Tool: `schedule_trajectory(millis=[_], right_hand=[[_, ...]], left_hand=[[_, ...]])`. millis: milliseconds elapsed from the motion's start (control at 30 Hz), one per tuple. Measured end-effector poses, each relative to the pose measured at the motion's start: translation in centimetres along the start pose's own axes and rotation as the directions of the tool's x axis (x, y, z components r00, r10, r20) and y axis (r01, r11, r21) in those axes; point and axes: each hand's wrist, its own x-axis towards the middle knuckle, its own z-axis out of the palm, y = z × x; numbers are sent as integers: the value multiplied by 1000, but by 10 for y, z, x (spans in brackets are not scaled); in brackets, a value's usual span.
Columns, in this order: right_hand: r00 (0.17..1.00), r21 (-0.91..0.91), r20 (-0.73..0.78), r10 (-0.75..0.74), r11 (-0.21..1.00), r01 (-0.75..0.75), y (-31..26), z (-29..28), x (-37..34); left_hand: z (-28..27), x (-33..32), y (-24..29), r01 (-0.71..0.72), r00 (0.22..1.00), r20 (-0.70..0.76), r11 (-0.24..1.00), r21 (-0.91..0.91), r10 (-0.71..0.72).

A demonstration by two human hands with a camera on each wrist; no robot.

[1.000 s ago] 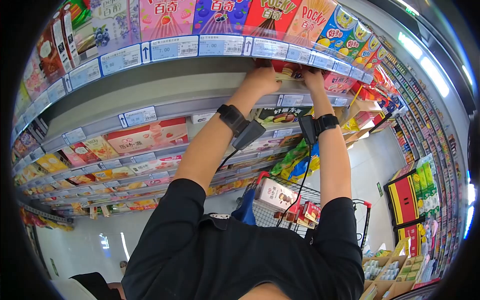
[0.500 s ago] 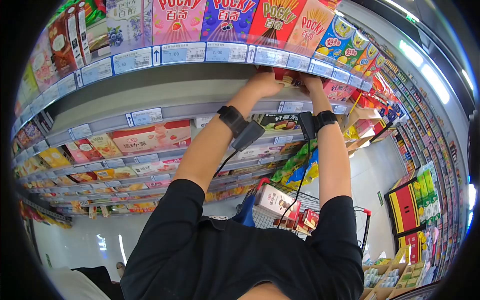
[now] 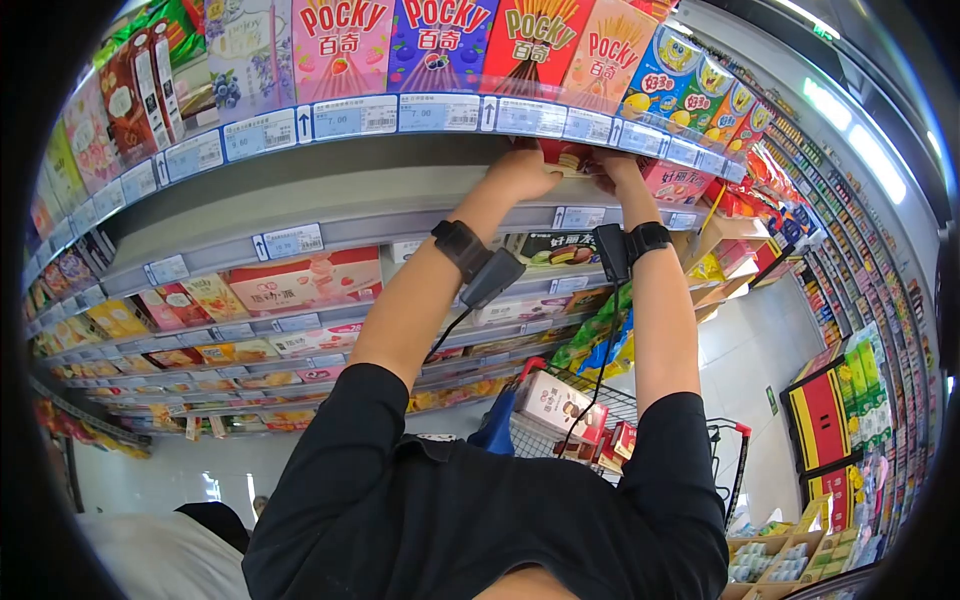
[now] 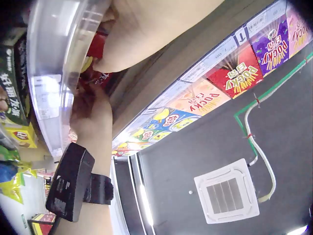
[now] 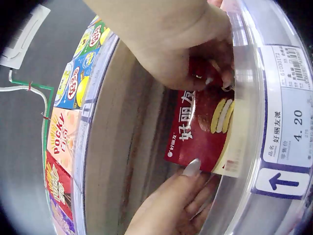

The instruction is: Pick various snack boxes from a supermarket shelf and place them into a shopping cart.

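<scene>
A red snack-pie box [image 5: 200,132] stands on the shelf [image 3: 330,185], pictured with a layered yellow-and-white pie. In the right wrist view, my left hand [image 5: 171,208] grips one end, its thumb [image 5: 192,168] on the printed front. At the other end my right hand [image 5: 188,41] holds the box with curled fingers. The head view shows both hands under the overhanging upper shelf, which partly hides the fingers. A pink box [image 3: 675,182] sits just right of my right hand.
Pocky boxes [image 3: 535,45] line the shelf above, behind a lip of price tags [image 3: 350,118]. More boxed snacks [image 3: 310,282] fill the lower shelves. A shopping cart [image 3: 742,430] with several boxes, including a white box [image 3: 560,405], stands below my arms. Part of another person [image 3: 165,550] shows at lower left.
The head view has shifted slightly. Both hands stay at the red box under the upper shelf, with little visible movement.
</scene>
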Motion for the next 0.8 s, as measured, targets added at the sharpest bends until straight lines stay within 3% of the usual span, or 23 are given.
schedule_trajectory(millis=[33, 167, 333, 367, 500, 600, 633, 733, 800], right_hand=[[999, -18, 35, -9, 1000, 9, 4, -1, 7], [964, -286, -86, -252, 933, 218, 18, -3, 24], [875, -520, -178, -451, 797, 305, 29, -7, 21], [882, -456, -155, -445, 824, 336, 12, -1, -13], [881, -78, 30, -472, 878, 473, 29, 4, 2], [809, -107, -3, -587, 805, 584, 32, 13, -1], [833, -37, 109, -542, 835, 548, 14, 13, -29], [794, 37, 217, -567, 818, 574, 19, 16, -26], [787, 82, 167, -594, 804, 589, 14, 14, -45]], left_hand=[[-1, 0, 2, 7, 1000, 8, 1000, 16, -7], [-8, -5, 3, 52, 998, 34, 998, 42, -53], [-28, -22, -4, 140, 988, -77, 983, 118, -132], [-34, -29, -3, 162, 983, -113, 977, 135, -148], [-54, -49, 1, 165, 976, -158, 980, 109, -147], [-55, -62, 9, 149, 967, -223, 981, 124, -119], [-53, -65, 10, 143, 962, -250, 982, 123, -109], [-50, -75, 17, 170, 942, -315, 975, 142, -118], [-49, -83, 23, 175, 931, -343, 976, 128, -122]])
